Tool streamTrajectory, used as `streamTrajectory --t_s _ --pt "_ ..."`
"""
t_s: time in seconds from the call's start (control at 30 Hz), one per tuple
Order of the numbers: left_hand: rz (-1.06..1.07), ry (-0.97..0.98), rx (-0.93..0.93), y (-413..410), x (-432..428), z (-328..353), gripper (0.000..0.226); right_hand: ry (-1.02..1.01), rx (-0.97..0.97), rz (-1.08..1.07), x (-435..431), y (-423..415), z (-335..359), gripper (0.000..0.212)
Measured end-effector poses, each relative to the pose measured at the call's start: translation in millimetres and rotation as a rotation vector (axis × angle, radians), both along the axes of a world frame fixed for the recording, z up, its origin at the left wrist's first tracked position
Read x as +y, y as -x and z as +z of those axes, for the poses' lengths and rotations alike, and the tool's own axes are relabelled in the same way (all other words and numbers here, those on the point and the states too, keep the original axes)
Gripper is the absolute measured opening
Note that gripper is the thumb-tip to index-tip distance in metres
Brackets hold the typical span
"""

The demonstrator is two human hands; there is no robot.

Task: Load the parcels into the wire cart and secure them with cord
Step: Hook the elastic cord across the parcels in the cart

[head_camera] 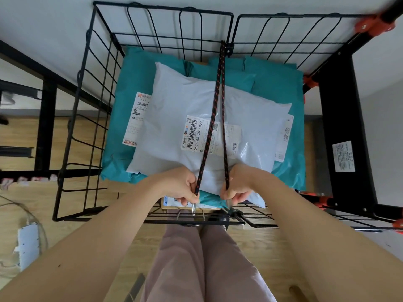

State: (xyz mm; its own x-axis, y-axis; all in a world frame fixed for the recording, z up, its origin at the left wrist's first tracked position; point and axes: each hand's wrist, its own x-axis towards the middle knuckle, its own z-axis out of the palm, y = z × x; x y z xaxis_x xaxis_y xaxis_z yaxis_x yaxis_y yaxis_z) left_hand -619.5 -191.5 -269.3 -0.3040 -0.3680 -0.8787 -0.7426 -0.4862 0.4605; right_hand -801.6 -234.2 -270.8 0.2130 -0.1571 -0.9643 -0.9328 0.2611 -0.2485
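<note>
Cord (208, 136), where is it on your feed?

I see it looped over the far rim of the wire cart (95, 3), two strands running back across the white parcel (174, 110) toward the near edge. My left hand (181, 186) is curled round one strand just above a metal hook (193, 207). My right hand (239, 186) grips the other strand. Its end is blurred, so I cannot tell whether it touches the wire.

What is hidden in the cart?

The white parcel lies on the teal parcels (135, 79) and covers most of them, with one teal label (137, 118) half hidden. Under my hands a cardboard box (174, 201) shows only a labelled corner. I cannot see what lies beneath.
</note>
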Motion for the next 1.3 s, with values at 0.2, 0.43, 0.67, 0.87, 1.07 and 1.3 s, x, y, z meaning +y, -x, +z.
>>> streamTrajectory --t_s 0.2,0.43,0.67,0.87,1.07,1.3 --pt "-0.061 0.003 -0.036 6.7 -3.3 -0.6 0.009 -0.031 0.138 0.116 -2.8 21.4 -3.1 0.017" --pt "-0.101 -0.02 -0.06 13.6 -8.3 0.1 0.008 -0.124 0.139 0.1 7.9 30.5 -8.5 0.022" --pt "-0.15 -0.015 -0.098 15.4 -11.9 -2.8 0.01 -0.116 0.12 0.089 0.4 32.3 -4.1 0.022" --pt "-0.16 -0.032 -0.117 18.9 -14.5 -4.5 0.012 -0.105 0.111 0.016 -3.1 30.5 -3.5 0.027" --pt "-0.168 -0.028 -0.117 19.2 -13.2 -5.3 0.009 -0.103 0.109 0.056 7.5 31.2 -12.9 0.026" --pt "-0.164 -0.053 -0.103 16.8 -14.8 -5.4 0.011 -0.187 0.055 0.09 -9.7 35.1 -3.5 0.023"
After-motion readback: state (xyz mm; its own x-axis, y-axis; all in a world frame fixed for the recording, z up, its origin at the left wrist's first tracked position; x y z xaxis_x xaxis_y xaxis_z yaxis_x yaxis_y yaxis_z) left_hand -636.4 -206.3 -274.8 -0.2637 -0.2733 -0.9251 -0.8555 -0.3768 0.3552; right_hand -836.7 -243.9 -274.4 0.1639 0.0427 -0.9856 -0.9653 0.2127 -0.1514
